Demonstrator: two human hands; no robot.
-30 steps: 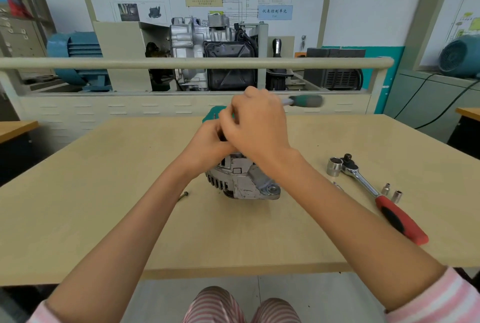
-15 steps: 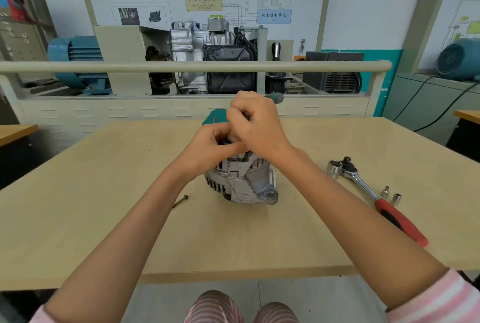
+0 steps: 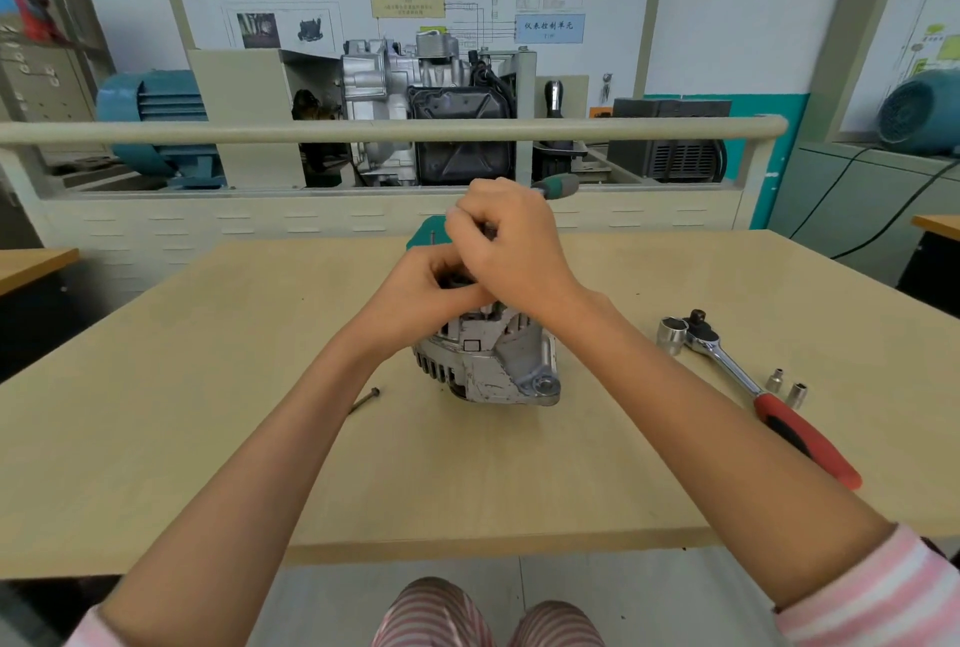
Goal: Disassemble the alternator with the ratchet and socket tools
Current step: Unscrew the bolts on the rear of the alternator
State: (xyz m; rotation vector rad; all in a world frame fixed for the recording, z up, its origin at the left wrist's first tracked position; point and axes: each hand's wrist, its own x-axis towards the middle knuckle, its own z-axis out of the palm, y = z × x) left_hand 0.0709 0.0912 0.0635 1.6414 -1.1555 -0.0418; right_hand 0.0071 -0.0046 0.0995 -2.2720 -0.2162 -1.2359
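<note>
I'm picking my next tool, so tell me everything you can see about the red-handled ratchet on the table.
The red-handled ratchet lies flat on the wooden table, to the right of the alternator, and neither hand touches it. It has a shiny metal shaft, a dark drive head at its far end and a red grip with a black inlay pointing toward the near right edge. A large silver socket sits against the head; whether it is attached is unclear. Two small sockets stand just right of the shaft.
</note>
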